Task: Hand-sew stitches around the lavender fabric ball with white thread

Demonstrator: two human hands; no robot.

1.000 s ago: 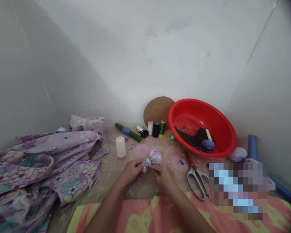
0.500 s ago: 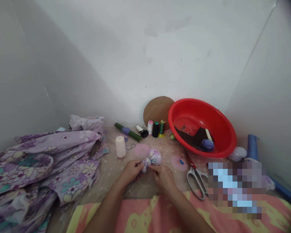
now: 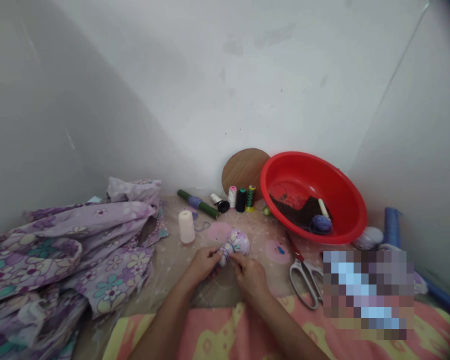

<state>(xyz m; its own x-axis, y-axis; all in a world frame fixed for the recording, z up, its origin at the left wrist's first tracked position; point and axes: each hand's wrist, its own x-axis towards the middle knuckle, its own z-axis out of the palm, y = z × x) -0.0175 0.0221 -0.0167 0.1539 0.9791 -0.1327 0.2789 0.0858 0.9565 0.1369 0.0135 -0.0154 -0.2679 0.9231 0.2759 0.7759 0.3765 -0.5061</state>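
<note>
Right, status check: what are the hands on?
Left hand, right hand both on floral cloth bundle. Scissors to the right, apart from hands.

On my feed, the left hand and right hand grip a cinched floral cloth bundle, with a red plastic basin beyond it and red-handled scissors to its right.

A pixelated patch at four o'clock blurs whatever lies there, the floral cloth runs off the frame at eight o'clock, and the left hand and right hand hide the fabric bundle's neck.
</note>
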